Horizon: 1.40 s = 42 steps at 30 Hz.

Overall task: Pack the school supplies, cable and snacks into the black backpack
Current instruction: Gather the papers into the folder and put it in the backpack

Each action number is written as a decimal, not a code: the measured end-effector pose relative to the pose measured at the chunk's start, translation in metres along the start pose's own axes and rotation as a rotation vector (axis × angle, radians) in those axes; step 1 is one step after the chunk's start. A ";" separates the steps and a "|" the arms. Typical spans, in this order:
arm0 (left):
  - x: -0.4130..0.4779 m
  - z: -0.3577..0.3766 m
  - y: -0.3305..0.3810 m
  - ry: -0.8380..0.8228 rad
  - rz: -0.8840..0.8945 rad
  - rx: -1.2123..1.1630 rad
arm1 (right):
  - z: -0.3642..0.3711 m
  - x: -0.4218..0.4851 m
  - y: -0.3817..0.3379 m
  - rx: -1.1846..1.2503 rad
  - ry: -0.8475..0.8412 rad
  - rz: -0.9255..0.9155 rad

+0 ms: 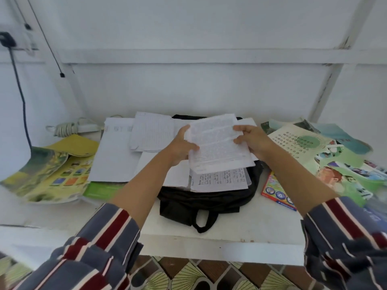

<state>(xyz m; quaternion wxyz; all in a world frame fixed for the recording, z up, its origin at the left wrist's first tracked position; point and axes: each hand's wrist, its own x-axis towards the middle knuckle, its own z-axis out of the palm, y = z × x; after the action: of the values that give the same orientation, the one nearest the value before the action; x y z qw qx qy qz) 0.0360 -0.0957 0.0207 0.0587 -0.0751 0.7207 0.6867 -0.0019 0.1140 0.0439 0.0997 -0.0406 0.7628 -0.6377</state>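
Observation:
The black backpack [201,203] lies flat on the white desk [209,241], mostly covered by loose handwritten sheets [219,181]. Above it I hold a stack of printed white papers [217,143]. My left hand [182,147] grips the stack's left edge, and my right hand [251,143] grips its right edge. A coiled white cable [65,128] lies at the back left by the wall. A colourful crayon box [276,191] sits just right of the backpack.
Yellow and green books [52,172] lie spread on the left; more white sheets [117,151] sit left of the backpack. Green illustrated books [335,160] pile up on the right. A black cord [21,97] hangs from a wall socket at far left.

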 end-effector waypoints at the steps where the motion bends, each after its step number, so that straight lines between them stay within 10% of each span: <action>1: 0.000 0.002 -0.006 0.019 -0.025 0.061 | 0.001 -0.002 0.008 -0.105 0.026 0.046; 8: 0.006 0.028 -0.031 0.009 -0.073 0.515 | 0.017 -0.006 0.039 -0.541 0.091 0.136; 16: 0.017 0.036 -0.034 -0.018 -0.081 0.690 | 0.022 0.001 0.041 -0.468 0.158 0.170; 33: 0.049 0.045 -0.007 -0.201 -0.028 0.010 | -0.047 0.028 -0.009 0.255 0.139 -0.011; 42: 0.111 0.098 0.009 -0.074 -0.035 0.274 | -0.085 0.093 0.006 -0.183 0.110 0.129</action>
<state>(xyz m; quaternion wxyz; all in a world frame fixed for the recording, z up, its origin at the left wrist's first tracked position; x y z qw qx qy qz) -0.0769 -0.0003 0.0033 0.1070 -0.0534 0.8036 0.5830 -0.1098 0.1795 0.0429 0.0945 0.0346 0.8231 -0.5590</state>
